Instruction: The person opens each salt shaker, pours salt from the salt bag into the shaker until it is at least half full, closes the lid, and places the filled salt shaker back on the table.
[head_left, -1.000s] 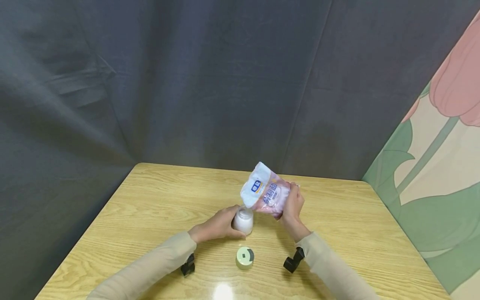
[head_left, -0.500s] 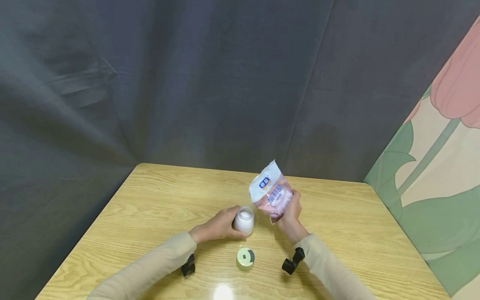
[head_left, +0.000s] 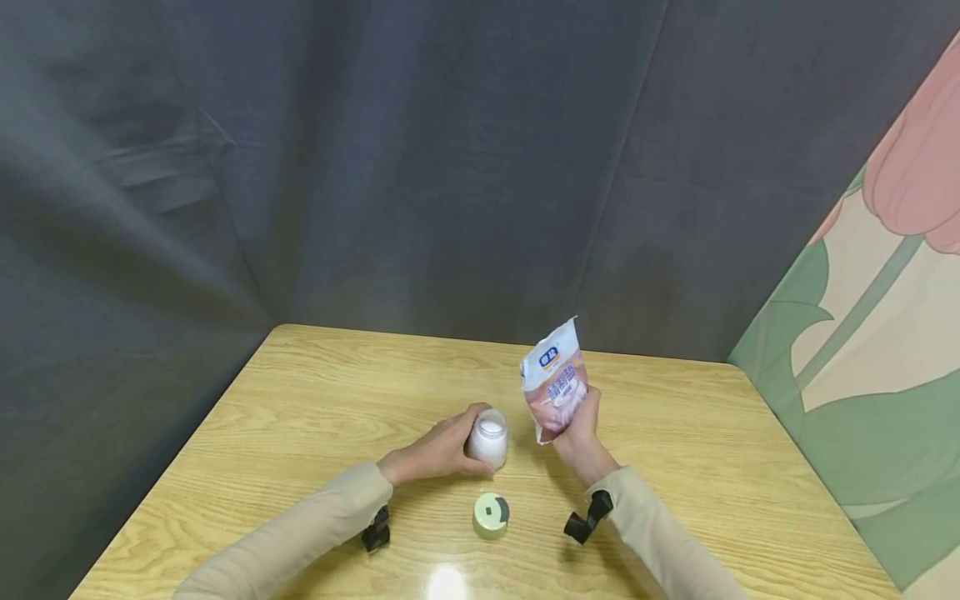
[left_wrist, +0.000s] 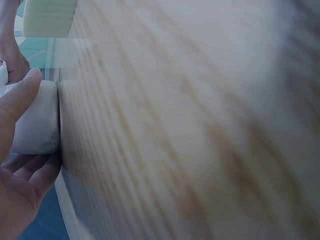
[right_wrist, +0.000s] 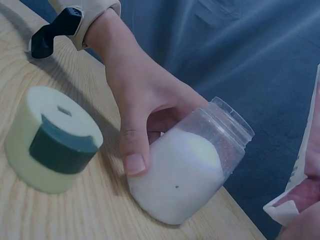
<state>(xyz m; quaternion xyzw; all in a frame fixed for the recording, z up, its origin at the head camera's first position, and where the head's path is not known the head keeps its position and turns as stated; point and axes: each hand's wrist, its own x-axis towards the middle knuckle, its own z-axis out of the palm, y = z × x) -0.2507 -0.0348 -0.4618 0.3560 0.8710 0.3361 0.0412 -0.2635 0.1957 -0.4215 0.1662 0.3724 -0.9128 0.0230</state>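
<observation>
On the table stands a clear jar (head_left: pixel 489 440) with its mouth uncovered and white powder filling much of it. My left hand (head_left: pixel 442 450) grips it from the left, thumb on the near side and fingers round the far side; the left wrist view shows the jar's base (left_wrist: pixel 42 120) on the tabletop. My right hand (head_left: pixel 583 437) holds a pink and white printed bag (head_left: pixel 557 379) upright by its lower part, off to the jar's right and apart from it. Nearer me sits a pale green lid (head_left: pixel 491 515) with a dark green flap (right_wrist: pixel 62 150).
The wooden table (head_left: pixel 337 383) reaches back to a dark grey curtain (head_left: pixel 450 167). A wall with a flower print (head_left: pixel 885 375) borders it on the right. Black wrist mounts (head_left: pixel 588 518) hang under both sleeves.
The bag has gone from tilted over the jar's mouth to upright, swinging right and away from it. My left hand and the jar have stayed in place; the lid has not moved.
</observation>
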